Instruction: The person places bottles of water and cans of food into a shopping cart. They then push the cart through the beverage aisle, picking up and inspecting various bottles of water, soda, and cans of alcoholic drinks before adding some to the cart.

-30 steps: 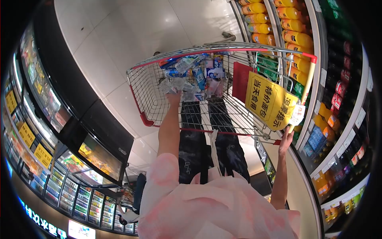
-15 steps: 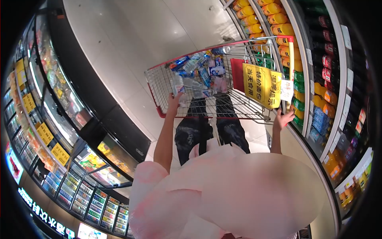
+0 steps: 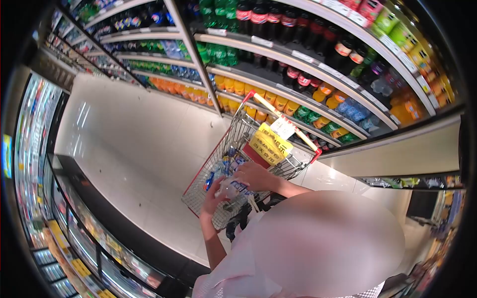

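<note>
Over the near end of the metal shopping cart [image 3: 198, 180], a clear bottle [image 3: 231, 189] with a blue label is between my two hands. My left hand [image 3: 213, 197] has its fingers curled round the left part of it. From the right, my right hand [image 3: 254, 178] is closed on the label side and hides part of the bottle. Blue and clear bottles and cans [image 3: 218, 171] lie in the cart, partly behind my hands. A yellow sign [image 3: 269, 144] and a white paper [image 3: 282, 127] are fixed near the cart's handle [image 3: 303, 137].
Shelves of orange drink bottles [image 3: 278, 103], dark cola bottles [image 3: 259, 17] and green bottles [image 3: 218, 54] run behind the cart. Tiled floor [image 3: 134, 134] lies to its left. A black-edged refrigerated case [image 3: 89, 198] stands at the lower left.
The view has turned, and the cart now sits slanted, lower in view. My left hand has left its near edge, my right hand has come in from beside the handle, and both now hold a bottle.
</note>
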`<state>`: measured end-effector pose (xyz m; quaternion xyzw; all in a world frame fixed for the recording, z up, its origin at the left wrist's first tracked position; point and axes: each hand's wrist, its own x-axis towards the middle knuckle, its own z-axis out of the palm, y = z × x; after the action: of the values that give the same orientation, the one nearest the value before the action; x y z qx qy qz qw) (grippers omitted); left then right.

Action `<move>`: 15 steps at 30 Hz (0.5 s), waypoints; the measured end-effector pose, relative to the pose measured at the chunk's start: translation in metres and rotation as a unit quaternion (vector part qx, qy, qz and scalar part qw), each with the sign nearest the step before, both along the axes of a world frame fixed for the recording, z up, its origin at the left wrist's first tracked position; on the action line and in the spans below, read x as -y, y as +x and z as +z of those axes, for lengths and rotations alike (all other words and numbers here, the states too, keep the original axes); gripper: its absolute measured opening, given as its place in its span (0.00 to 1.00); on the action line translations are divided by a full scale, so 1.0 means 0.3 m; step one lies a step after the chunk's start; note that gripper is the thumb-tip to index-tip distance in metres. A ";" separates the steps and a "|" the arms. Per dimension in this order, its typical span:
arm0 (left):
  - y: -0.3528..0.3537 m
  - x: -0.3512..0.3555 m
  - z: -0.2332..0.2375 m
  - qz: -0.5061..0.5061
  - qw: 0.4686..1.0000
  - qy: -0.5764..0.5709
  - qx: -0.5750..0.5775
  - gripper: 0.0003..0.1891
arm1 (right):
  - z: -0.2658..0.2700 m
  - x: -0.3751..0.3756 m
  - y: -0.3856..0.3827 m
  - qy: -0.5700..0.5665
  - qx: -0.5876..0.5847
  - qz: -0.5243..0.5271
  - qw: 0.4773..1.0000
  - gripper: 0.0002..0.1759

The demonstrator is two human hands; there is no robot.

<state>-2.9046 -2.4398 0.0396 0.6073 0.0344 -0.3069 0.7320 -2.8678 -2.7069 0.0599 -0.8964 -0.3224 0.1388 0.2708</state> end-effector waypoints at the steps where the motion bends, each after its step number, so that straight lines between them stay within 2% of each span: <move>1: 0.013 0.003 -0.019 0.043 0.995 -0.086 -0.026 0.30 | 0.041 0.042 -0.013 -0.001 -0.039 -0.035 0.999 0.32; 3: 0.044 0.027 -0.097 0.116 0.956 -0.255 -0.090 0.29 | -0.020 0.108 -0.081 0.099 -0.030 -0.208 0.973 0.36; 4: 0.054 0.045 -0.167 0.109 0.970 -0.209 -0.059 0.29 | -0.033 0.143 -0.110 0.130 -0.036 -0.281 0.950 0.40; 6: 0.071 0.133 -0.447 0.022 0.999 -0.019 -0.024 0.29 | -0.118 0.227 -0.150 0.189 -0.031 -0.408 0.893 0.44; 7: 0.068 0.196 -0.588 -0.017 0.997 0.074 -0.001 0.30 | -0.175 0.275 -0.162 0.221 -0.018 -0.462 0.859 0.45; 9: -0.010 0.345 -0.796 -0.148 0.971 0.135 0.130 0.29 | -0.200 0.398 -0.177 0.262 -0.008 -0.530 0.806 0.45; 11: -0.110 0.458 -0.950 -0.274 0.881 0.271 0.274 0.30 | -0.226 0.553 -0.198 0.070 0.185 -0.539 0.819 0.44; 12: -0.152 0.479 -1.079 -0.314 0.870 0.267 0.272 0.31 | -0.278 0.630 -0.205 0.058 0.159 -0.564 0.808 0.43; 13: -0.185 0.480 -1.215 -0.353 0.856 0.265 0.268 0.32 | -0.352 0.694 -0.212 0.104 0.148 -0.594 0.784 0.43; 14: -0.193 0.472 -1.278 -0.391 0.841 0.263 0.265 0.33 | -0.414 0.745 -0.229 0.119 0.121 -0.621 0.765 0.43; 15: -0.176 0.463 -1.248 -0.395 0.847 0.250 0.254 0.32 | -0.461 0.794 -0.246 0.134 0.094 -0.647 0.744 0.42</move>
<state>-2.9575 -2.5788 -0.3349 0.7888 -0.3199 -0.3863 0.3553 -2.9416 -2.9450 -0.0784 -0.8526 0.2960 -0.2000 0.3815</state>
